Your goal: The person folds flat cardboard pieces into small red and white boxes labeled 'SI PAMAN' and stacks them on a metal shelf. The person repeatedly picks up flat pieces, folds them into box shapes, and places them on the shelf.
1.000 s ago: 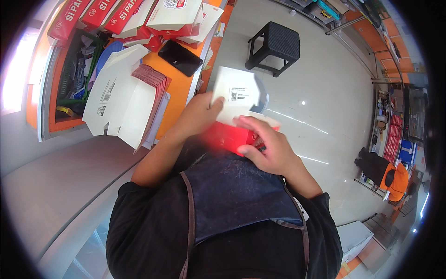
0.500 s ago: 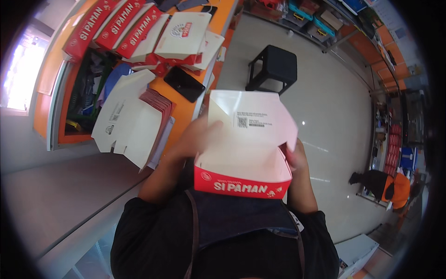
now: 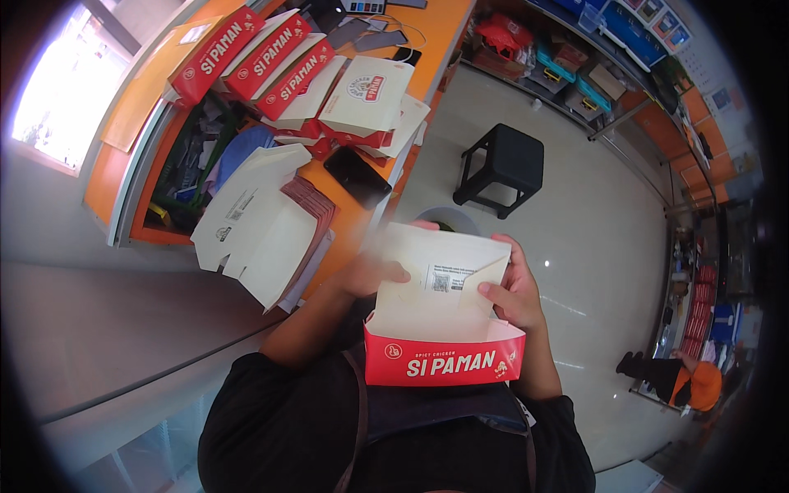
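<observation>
Close to my body I hold a red and white cardboard food box (image 3: 444, 357). Its lid stands raised, inner white face toward me, and the lid's side flaps are bent inward. My right hand (image 3: 519, 289) grips the lid's right edge, thumb pressed on the folded flap and fingers behind. On the lid's left side is my left hand (image 3: 374, 273), partly blurred, with its thumb on the inner face and fingertips showing behind the top edge. To the left, a pile of unfolded box blanks (image 3: 255, 222) lies on the corner of the orange table (image 3: 325, 177).
Folded red and white boxes (image 3: 283, 62) crowd the table's far side, near a black phone (image 3: 357, 177). A black stool (image 3: 514, 156) stands on the floor ahead, with a grey tub (image 3: 464, 220) partly hidden behind my box. A person in orange (image 3: 699, 384) is bent over at the far right.
The box has come lower in the picture. My right hand has moved from the box's side up to the lid, and the lid's right flap is now folded in.
</observation>
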Demonstrator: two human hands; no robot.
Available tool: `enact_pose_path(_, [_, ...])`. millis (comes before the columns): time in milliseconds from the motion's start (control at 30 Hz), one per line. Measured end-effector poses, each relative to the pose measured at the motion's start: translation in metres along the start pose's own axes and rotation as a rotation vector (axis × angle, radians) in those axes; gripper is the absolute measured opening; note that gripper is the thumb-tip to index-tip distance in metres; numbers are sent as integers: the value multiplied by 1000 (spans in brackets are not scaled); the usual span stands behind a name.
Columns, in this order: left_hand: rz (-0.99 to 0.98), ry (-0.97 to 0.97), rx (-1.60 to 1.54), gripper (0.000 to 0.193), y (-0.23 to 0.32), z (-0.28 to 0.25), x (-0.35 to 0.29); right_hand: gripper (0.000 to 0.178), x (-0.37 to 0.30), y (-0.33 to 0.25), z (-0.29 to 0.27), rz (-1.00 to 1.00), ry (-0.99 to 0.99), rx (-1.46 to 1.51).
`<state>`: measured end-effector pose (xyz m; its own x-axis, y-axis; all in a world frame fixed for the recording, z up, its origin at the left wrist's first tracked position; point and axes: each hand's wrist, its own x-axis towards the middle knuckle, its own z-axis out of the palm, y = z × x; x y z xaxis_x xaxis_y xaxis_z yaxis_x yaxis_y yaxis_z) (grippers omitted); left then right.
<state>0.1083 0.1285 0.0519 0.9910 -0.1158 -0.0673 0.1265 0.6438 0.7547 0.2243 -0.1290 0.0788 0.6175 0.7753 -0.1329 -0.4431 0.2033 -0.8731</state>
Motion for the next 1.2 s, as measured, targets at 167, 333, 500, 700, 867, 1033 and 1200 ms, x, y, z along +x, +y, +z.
enact_pose_path(167, [-8,-117,70,69,-20,-22,3,71,-6,19,-28,30,-8,-203])
enact_pose_path(333, [272,-330,-709,108,-41,-5,8,66,15,7,18,-293,564,-136])
enact_pose_path(500, [350,-100,-203,88,-60,18,19,59,2,-3,34,-362,178,-730])
enact_pose_path(700, [258,128,-351,76,-37,26,18,56,1,13,29,-584,302,-725])
enact_pose_path(867, [241,132,-426,76,-8,43,20,44,2,5,19,-480,289,-585])
enact_pose_path(1033, [164,134,-615,75,-2,45,31,39,-4,0,12,-605,40,-558])
enact_pose_path(1200, [178,248,-423,68,-17,52,38,48,7,-7,37,-777,103,-1230])
